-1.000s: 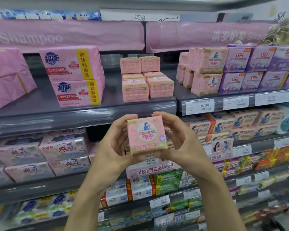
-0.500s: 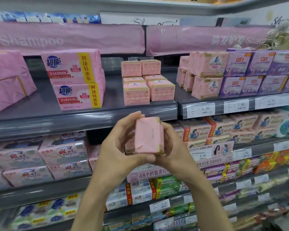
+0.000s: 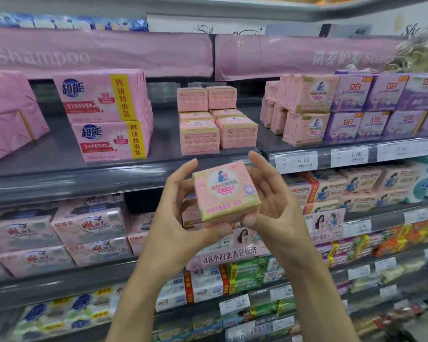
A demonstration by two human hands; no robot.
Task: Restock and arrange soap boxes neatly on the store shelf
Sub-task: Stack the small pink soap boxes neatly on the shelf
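A small pink soap box (image 3: 226, 191) with a round picture on its front is held in the air in front of the shelf edge, its printed face turned toward me. My left hand (image 3: 177, 218) grips it from the left and below, thumb under its bottom edge. From the right, my right hand (image 3: 272, 201) holds it with the thumb at its lower right corner and the fingers behind. Just above, on the grey shelf (image 3: 59, 154), stands a cluster of matching pink soap boxes (image 3: 216, 120), stacked two high.
Large pink multipacks (image 3: 106, 114) sit left of the cluster, pink and purple boxes (image 3: 351, 107) to the right above price tags (image 3: 297, 161). Bare shelf lies between the multipacks and the cluster. Lower shelves are packed with other soap packs.
The box has been turned in my hands from its plain side back to its printed front. Both hands have risen slightly toward the shelf edge.
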